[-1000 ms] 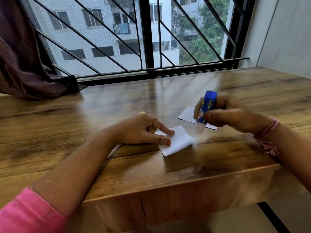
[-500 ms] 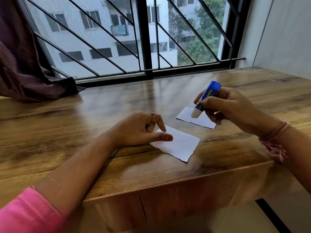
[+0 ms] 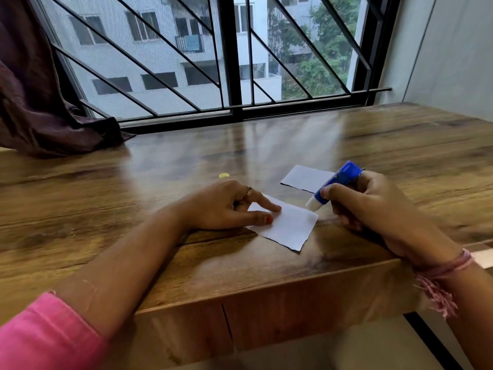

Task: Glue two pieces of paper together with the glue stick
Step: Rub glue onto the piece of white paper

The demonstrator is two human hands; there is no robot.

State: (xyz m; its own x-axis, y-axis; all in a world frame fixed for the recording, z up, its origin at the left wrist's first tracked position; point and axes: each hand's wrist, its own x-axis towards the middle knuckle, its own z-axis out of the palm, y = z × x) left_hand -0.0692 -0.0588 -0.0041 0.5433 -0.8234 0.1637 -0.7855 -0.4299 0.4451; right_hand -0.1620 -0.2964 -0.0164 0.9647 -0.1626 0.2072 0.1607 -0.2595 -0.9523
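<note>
A white torn-edged piece of paper [image 3: 289, 227] lies near the front edge of the wooden table [image 3: 186, 161]. My left hand [image 3: 226, 206] rests on its left part, thumb and forefinger pressing it flat. A second white piece of paper [image 3: 304, 177] lies a little farther back to the right. My right hand [image 3: 370, 206] grips a blue glue stick [image 3: 336, 182], tilted with its white tip pointing down-left, just above the near paper's far right corner. Whether the tip touches the paper I cannot tell.
A small yellow cap [image 3: 224, 175] sits on the table behind my left hand. A dark curtain [image 3: 40, 102] drapes onto the table's back left. The barred window [image 3: 232, 62] runs along the far edge. A wall [image 3: 453, 49] stands at right.
My right hand has brought the glue stick from over the far paper down and toward the near paper's right corner. My left hand has stayed on the near paper.
</note>
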